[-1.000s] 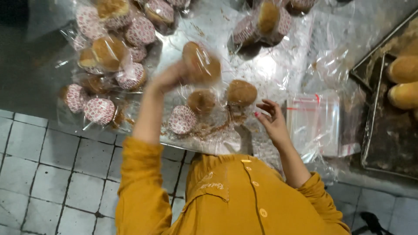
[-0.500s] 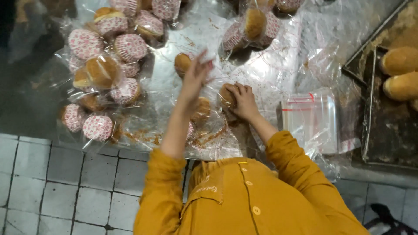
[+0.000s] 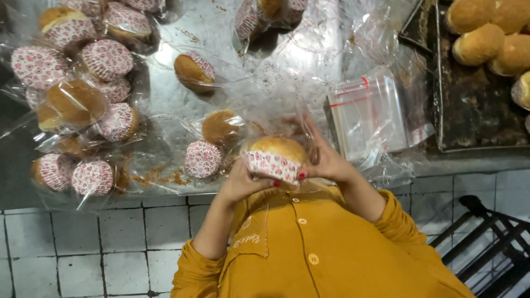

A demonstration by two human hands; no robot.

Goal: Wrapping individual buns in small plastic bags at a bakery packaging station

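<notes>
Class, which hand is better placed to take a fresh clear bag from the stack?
Probably the right. The right hand is next to the stack of bags; the left hand holds the bun from the far side.

A person in a mustard shirt (image 3: 309,248) holds a bun in a patterned paper cup (image 3: 274,157) between the left hand (image 3: 240,182) and right hand (image 3: 326,160), over a steel table (image 3: 221,27). Bagged buns (image 3: 83,99) are heaped to one side; a stack of clear bags (image 3: 370,113) and a baking tray (image 3: 475,121) of buns lie opposite.
</notes>
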